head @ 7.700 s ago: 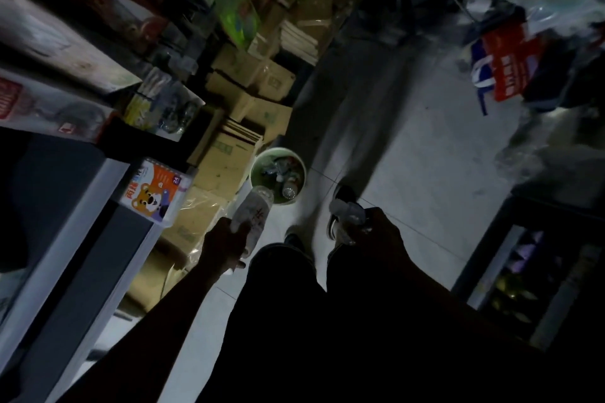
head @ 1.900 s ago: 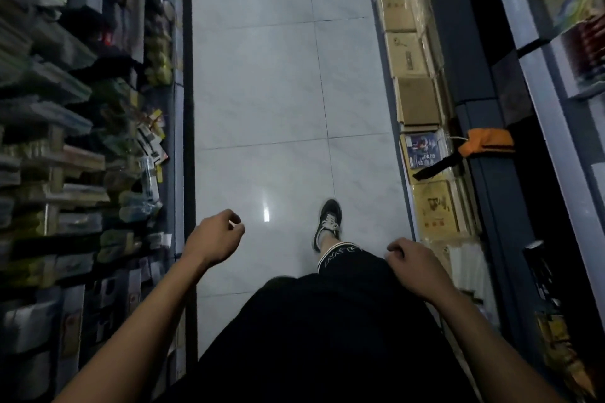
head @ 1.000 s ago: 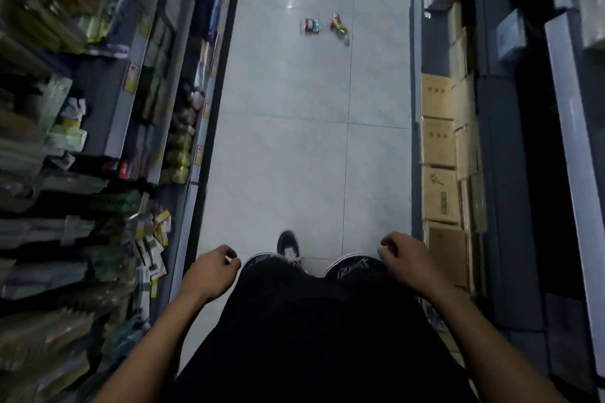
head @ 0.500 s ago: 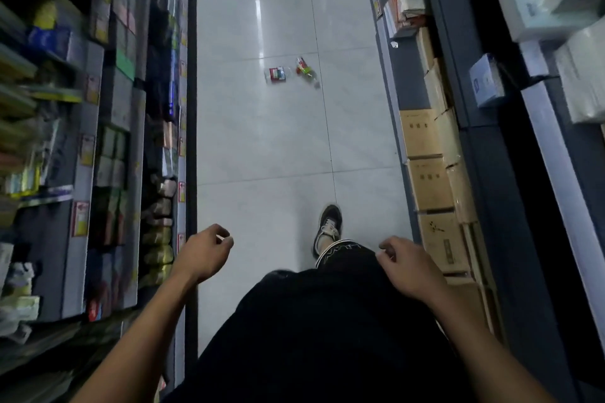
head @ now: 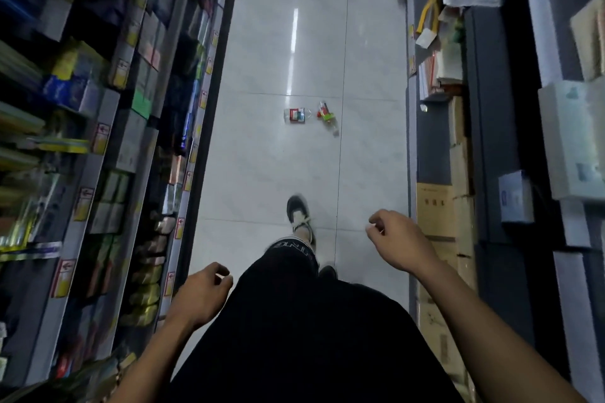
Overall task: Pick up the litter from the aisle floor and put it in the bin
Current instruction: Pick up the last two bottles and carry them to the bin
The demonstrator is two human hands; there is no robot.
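A pale tiled floor [head: 278, 157] runs away between stocked shelves [head: 98, 141] on the left and stacked cardboard boxes [head: 435, 206] on the right. A person in black shorts [head: 294, 321] stands at the near end, one dark shoe [head: 298, 213] forward. The left hand [head: 199, 296] hangs near the left hip, fingers loosely curled and empty. The right hand [head: 397, 239] is raised on the right, also loosely curled and holding nothing. Far ahead on the floor lie two pieces of litter, just beside each other: a clear wrapper [head: 294, 115] with a red label, and a red and green bottle [head: 326, 116].
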